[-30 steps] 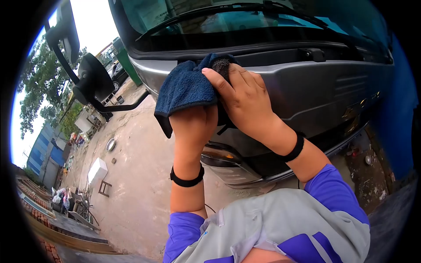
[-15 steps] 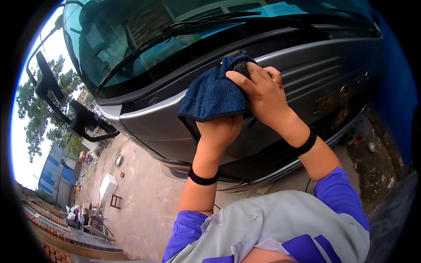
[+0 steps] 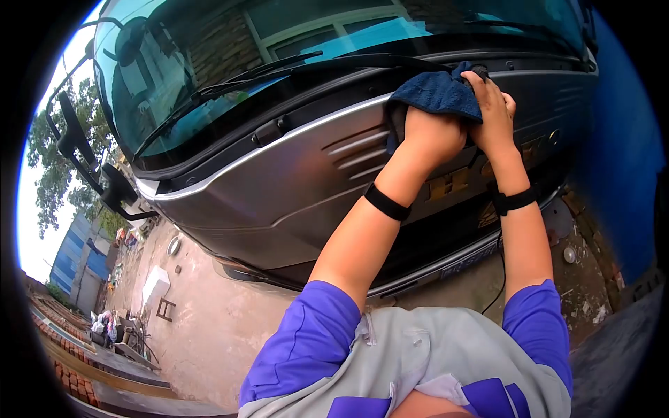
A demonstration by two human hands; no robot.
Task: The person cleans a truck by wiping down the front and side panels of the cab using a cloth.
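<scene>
We are keeping our left hand [image 3: 433, 136] and right hand [image 3: 496, 115] together, the right gripping the blue cloth [image 3: 433, 94], the left's grip hidden beneath, seemingly working along the grey panel's [image 3: 279, 184] upper edge; moving calls for clearing the wiper [image 3: 209, 90]. Concrete ground [image 3: 202, 327] is spreading left.

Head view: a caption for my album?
Dark blue terry cloth against a ribbed grey truck front, left hand beneath, right hand gripping it.
</scene>
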